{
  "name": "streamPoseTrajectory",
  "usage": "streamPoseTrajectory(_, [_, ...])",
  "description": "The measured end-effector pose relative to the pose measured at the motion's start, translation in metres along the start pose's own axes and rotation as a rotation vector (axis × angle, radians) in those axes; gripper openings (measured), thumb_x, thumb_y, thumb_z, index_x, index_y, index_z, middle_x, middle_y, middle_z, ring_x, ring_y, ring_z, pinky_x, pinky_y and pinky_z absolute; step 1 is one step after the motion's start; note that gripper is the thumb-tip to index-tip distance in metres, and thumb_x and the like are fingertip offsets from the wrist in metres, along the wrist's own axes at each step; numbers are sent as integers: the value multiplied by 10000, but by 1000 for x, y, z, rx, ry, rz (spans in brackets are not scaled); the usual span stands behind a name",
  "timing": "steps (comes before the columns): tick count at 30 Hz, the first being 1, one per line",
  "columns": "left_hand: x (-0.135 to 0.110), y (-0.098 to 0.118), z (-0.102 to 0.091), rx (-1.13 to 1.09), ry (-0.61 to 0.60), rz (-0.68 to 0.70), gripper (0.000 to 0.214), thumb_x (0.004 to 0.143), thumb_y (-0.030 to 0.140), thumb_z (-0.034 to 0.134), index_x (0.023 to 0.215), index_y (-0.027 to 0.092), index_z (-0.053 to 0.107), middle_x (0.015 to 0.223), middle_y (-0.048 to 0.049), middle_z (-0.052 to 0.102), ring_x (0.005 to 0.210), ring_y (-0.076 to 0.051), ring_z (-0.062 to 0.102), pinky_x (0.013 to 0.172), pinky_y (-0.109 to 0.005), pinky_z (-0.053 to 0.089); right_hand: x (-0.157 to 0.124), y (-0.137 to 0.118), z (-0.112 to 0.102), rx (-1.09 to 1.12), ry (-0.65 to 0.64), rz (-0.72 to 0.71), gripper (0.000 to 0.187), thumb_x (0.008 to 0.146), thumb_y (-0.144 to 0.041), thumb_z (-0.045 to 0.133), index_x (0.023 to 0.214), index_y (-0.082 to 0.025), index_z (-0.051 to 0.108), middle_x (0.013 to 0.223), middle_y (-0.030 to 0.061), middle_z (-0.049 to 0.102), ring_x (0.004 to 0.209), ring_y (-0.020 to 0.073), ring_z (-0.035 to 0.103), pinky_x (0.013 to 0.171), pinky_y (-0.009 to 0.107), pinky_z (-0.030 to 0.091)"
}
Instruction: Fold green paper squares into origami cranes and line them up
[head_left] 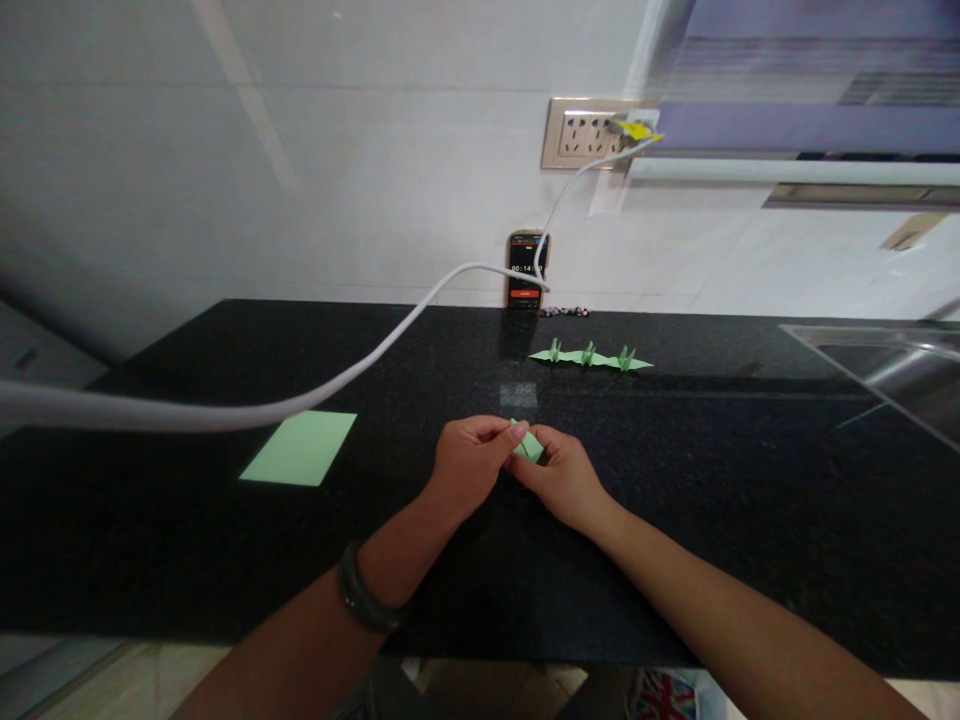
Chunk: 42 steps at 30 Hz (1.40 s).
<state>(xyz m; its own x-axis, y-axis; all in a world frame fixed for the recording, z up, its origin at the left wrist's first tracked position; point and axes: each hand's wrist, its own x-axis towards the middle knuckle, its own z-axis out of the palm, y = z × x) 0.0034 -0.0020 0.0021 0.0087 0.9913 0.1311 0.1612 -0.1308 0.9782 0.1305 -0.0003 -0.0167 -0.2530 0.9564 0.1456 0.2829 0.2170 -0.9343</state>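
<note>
A small folded piece of green paper [531, 447] is held between my two hands, over the middle of the black counter [420, 370]. My left hand [472, 460] pinches its left side, the thumb lying along the top. On the right side, my right hand [566, 475] grips the paper between thumb and fingers. Most of the folds are covered by my fingers. Beyond my hands stand three folded green paper cranes [589, 355] in a row. To the left lies flat green paper [300, 448].
A phone [525, 270] showing a timer leans on the tiled wall. A white cable [390, 345] hangs across the left foreground and leads to the wall socket [592, 133]. A metal sink [892, 370] is at the right. A beaded string [566, 312] lies beside the phone.
</note>
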Motion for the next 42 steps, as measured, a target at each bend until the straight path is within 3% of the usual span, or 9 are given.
streamPoseTrajectory(11, [2,0,0,-153,-12,-112,280,680,392,592,678,118,648,601,-41,625,624,-156,584,576,-257,451,1,-3,-4,210,-111,124,188,709,-338,577,690,-152,557,572,-24,495,473,77,440,432,196,375])
streamPoseTrajectory(20, [3,0,1,-143,22,-121,242,663,370,610,653,129,637,557,-27,617,603,-155,587,545,-246,447,1,-6,-4,200,-111,171,190,703,-335,587,686,-146,575,541,-28,509,446,75,449,422,200,377])
streamPoseTrajectory(28, [1,3,1,-125,11,-96,245,669,363,607,615,127,637,521,-13,588,525,-122,545,501,-227,419,2,-1,-4,194,-109,124,217,737,-347,551,710,-141,612,622,8,584,503,90,497,450,204,400])
streamPoseTrajectory(36, [1,8,0,-239,-62,-173,239,666,323,618,764,110,662,618,-29,634,566,-118,547,536,-233,430,1,0,-6,217,-118,124,219,744,-345,550,716,-137,613,658,22,599,520,88,506,463,203,419])
streamPoseTrajectory(42, [2,6,0,-224,-91,-138,264,711,325,562,813,108,672,701,-58,658,615,-134,564,576,-252,441,1,-3,-7,216,-106,146,262,739,-388,547,722,-135,611,660,25,591,518,89,497,466,207,416])
